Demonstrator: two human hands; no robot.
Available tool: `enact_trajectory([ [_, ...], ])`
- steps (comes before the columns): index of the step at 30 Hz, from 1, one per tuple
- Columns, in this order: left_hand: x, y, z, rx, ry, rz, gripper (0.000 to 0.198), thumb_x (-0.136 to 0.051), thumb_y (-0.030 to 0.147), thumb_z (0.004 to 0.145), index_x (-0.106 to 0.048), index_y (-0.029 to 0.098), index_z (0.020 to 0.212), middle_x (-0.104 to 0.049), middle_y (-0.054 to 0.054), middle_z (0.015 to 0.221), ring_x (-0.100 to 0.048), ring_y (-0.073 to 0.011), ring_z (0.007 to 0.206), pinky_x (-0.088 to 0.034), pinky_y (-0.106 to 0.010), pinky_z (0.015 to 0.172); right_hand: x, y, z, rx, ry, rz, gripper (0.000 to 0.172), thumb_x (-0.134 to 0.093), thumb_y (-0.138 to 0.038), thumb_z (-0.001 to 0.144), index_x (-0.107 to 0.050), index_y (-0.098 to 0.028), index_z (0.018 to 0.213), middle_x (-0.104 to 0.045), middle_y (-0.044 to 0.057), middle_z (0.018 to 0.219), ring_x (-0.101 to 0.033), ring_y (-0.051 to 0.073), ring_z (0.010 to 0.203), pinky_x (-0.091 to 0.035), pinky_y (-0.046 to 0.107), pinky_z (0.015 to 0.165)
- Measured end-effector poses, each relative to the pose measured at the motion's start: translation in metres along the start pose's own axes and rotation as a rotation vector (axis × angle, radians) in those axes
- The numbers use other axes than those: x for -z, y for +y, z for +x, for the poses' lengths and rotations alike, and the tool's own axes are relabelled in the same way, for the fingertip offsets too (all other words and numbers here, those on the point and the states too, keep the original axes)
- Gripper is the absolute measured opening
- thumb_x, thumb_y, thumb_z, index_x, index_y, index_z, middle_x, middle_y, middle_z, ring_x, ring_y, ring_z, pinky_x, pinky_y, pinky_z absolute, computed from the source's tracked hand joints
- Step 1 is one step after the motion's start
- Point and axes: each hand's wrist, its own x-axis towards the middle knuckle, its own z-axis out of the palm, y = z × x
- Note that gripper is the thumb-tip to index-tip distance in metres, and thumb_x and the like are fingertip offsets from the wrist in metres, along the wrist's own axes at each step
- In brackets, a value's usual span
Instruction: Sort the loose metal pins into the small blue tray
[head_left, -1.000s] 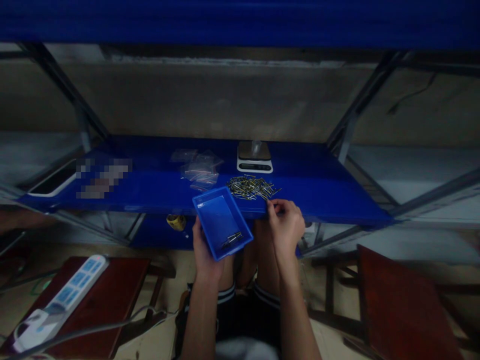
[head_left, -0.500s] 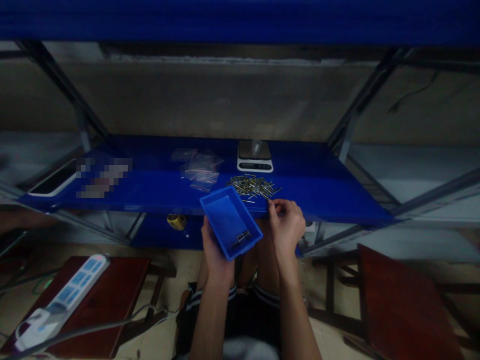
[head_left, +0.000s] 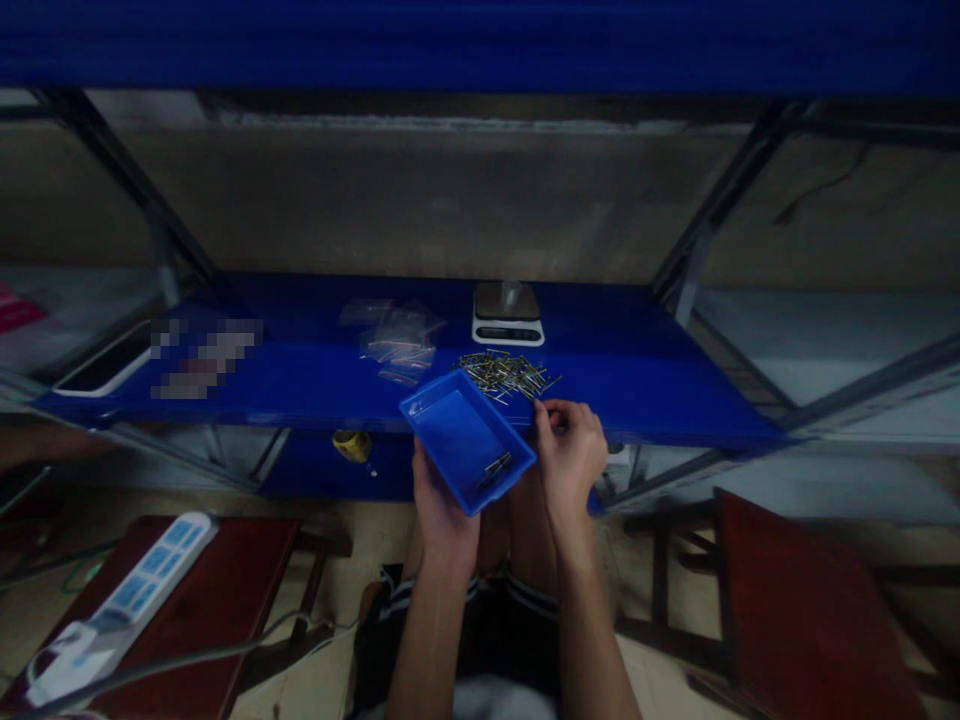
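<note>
While our left hand point(head_left: 446, 525) holds the blue tray point(head_left: 457, 425) from below at its near left side, our right hand point(head_left: 574, 455) stands at the front edge of the blue shelf point(head_left: 645, 385), just beside the pile of thin metal pins point(head_left: 504, 375). Our left fingers are wrapped under the tray and mostly hidden by it. On the right, our thumb and forefinger reach narrowly toward the near right end of the pile, the other fingers curled in — whether a pin sits between the tips, we cannot tell.

We have the tray turned at an angle in front of the shelf, its far corner near the pile's left end. A few loose pins point(head_left: 495, 468) lie together in its near right corner; the pile itself, silvery and brassy, spreads on the shelf.

Behind the pile we see a white scale point(head_left: 508, 335) with a small clear cup point(head_left: 511, 292) on its plate. To the left lie clear plastic bags point(head_left: 401, 335), overlapping one another. Lower left, a power strip point(head_left: 154, 580) rests on a reddish-brown stool point(head_left: 232, 590) — well apart from our hands.
</note>
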Motion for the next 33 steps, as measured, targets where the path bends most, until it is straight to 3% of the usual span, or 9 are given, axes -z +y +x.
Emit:
enact_trajectory([
  [6,-0.001,0.004,0.0,-0.01,0.031,-0.03,0.032,-0.05,0.037,0.106,-0.074,0.018,0.114,-0.081,-0.003,0.092,-0.075,-0.022,0.084,-0.057,-0.038,0.092,0.001,0.004,-0.001,0.018,0.019,0.05,0.035,-0.06,-0.047,0.103,-0.073,-0.018,0.088,-0.061,0.002,0.078,-0.056,0.02,0.08,-0.038,0.032,0.077],
  [20,0.005,0.01,0.002,-0.036,0.016,-0.046,0.031,-0.049,0.037,0.106,-0.073,0.017,0.106,-0.08,-0.004,0.089,-0.074,-0.0208,0.078,-0.058,-0.036,0.082,0.0,0.007,-0.001,0.023,0.064,0.145,0.034,-0.065,-0.047,0.1,-0.075,-0.017,0.086,-0.06,0.001,0.074,-0.056,0.017,0.072,-0.04,0.031,0.073],
  [26,0.007,0.011,0.002,-0.036,0.018,-0.034,0.032,-0.048,0.037,0.106,-0.072,0.016,0.105,-0.081,-0.006,0.091,-0.074,-0.02,0.077,-0.059,-0.034,0.079,0.007,-0.01,0.0,-0.067,0.076,0.414,0.027,-0.072,-0.042,0.095,-0.076,-0.017,0.088,-0.057,-0.002,0.072,-0.051,0.012,0.063,-0.041,0.028,0.064],
  [29,0.01,0.009,0.006,-0.044,0.008,-0.01,0.032,-0.051,0.039,0.105,-0.073,0.017,0.105,-0.081,-0.005,0.09,-0.074,-0.0208,0.078,-0.059,-0.035,0.081,0.021,-0.034,0.0,-0.04,-0.007,0.559,0.022,-0.075,-0.039,0.093,-0.076,-0.017,0.087,-0.054,-0.003,0.07,-0.046,0.011,0.06,-0.037,0.026,0.058],
  [33,0.012,0.008,0.009,-0.044,-0.019,0.008,0.035,-0.049,0.04,0.105,-0.073,0.015,0.108,-0.08,-0.006,0.089,-0.074,-0.022,0.08,-0.059,-0.037,0.085,0.034,-0.059,-0.006,0.091,-0.305,0.635,0.014,-0.075,-0.033,0.094,-0.077,-0.021,0.088,-0.055,-0.003,0.072,-0.046,0.01,0.061,-0.035,0.025,0.056],
])
